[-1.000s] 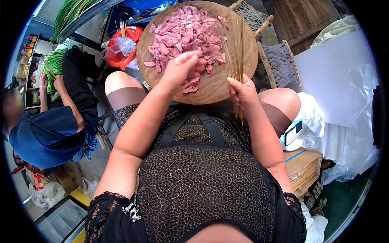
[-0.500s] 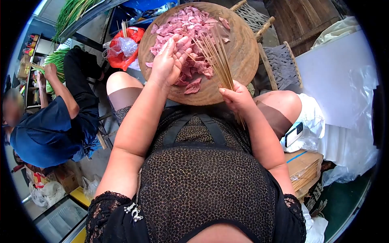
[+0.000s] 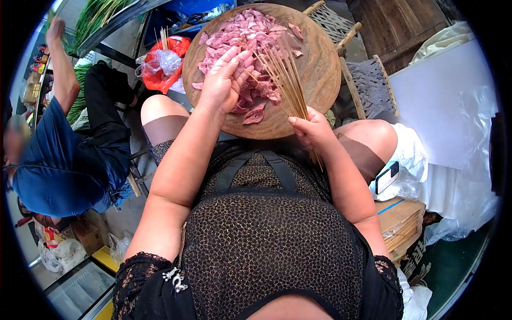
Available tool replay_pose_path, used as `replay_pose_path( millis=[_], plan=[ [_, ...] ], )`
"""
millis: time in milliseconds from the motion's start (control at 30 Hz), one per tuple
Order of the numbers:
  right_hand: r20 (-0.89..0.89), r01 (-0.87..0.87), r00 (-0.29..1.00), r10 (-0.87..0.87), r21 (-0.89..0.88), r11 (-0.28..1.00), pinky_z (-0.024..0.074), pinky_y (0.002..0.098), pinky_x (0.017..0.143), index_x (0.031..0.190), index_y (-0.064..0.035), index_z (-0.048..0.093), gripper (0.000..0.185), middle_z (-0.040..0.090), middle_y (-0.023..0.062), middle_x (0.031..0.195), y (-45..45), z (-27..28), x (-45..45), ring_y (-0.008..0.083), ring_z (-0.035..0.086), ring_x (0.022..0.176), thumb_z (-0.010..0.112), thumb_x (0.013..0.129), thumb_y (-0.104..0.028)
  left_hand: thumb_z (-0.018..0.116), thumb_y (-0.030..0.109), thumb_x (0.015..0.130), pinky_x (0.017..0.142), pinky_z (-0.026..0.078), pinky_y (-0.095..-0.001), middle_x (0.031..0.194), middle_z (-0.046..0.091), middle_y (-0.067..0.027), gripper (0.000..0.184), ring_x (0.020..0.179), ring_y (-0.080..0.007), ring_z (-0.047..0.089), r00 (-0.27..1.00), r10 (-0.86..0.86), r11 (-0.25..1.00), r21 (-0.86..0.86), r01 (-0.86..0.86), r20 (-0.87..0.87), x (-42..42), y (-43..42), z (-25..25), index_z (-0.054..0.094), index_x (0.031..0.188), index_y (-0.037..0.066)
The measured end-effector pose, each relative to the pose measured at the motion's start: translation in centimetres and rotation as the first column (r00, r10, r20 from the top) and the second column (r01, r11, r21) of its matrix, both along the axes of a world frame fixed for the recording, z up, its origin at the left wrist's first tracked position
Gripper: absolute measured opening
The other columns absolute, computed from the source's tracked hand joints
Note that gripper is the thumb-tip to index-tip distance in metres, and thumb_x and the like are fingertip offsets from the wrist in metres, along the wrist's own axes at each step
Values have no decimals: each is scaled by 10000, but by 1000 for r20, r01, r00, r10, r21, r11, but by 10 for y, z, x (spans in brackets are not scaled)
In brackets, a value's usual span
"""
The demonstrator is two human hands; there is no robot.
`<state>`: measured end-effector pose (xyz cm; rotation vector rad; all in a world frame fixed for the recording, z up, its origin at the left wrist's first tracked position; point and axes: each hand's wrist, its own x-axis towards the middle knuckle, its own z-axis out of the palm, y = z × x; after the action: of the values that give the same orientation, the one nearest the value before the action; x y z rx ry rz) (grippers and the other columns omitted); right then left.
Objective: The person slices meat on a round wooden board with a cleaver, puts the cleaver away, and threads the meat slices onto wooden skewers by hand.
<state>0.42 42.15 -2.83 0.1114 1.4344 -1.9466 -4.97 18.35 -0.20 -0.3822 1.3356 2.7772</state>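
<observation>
My right hand (image 3: 316, 129) is closed around a bundle of thin bamboo skewers (image 3: 288, 80), which fan out toward the far side of the board. My left hand (image 3: 226, 79) is turned palm up over the near left of the meat, its fingers stretched and slightly apart. A thin brown stick lies close to its fingertips; whether the hand touches it I cannot tell. Pink slices of raw meat (image 3: 246, 31) are heaped on a round wooden chopping board (image 3: 314, 74) in front of my knees. Part of the heap is hidden behind my left hand and the skewers.
A red plastic bag (image 3: 154, 80) with sticks poking out stands left of the board. At the left, a co-worker in a blue shirt (image 3: 53, 176) sits beside bunches of long green vegetables (image 3: 93, 21). A woven stool (image 3: 368, 85) and a phone (image 3: 387, 177) are at my right.
The co-worker's arm has lifted up and away toward the upper green bunch. My left hand has shifted very slightly, its fingers a little straighter. My right hand and the skewers stay in place.
</observation>
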Motion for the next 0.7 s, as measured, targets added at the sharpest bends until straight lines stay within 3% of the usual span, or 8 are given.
replay_pose_path(
  millis=[333, 433, 700],
  plan=[
    [-17, 1, 1000, -1, -26, 1000, 226, 200, 313, 934, -81, 489, 154, 438, -19, 546, 0, 4, 0, 51, 324, 352, 599, 855, -153, 396, 51, 944, 962, 455, -402, 1234, 505, -201, 398, 1106, -277, 547, 998, -25, 998, 54, 22, 50, 1, 1, 4, 319, 1333, 16],
    [-16, 1, 1000, -2, -14, 1000, 226, 199, 313, 936, -81, 489, 152, 436, -19, 544, 0, 3, 0, 51, 321, 350, 598, 855, -151, 420, 61, 939, 937, 474, -402, 1202, 530, -195, 412, 1067, -273, 572, 998, -52, 997, -48, 53, 16, 1, 1, 5, 314, 1334, 15],
    [-55, 60, 997, -63, -56, 997, 239, 199, 311, 929, -90, 500, 137, 436, -17, 546, -2, -7, -2, 56, 328, 351, 591, 859, -164, 512, 101, 914, 849, 507, -338, 1166, 560, -151, 532, 976, -202, 600, 939, -342, 933, -110, 343, 23, 12, 15, -3, 250, 1371, 31]
  ],
)
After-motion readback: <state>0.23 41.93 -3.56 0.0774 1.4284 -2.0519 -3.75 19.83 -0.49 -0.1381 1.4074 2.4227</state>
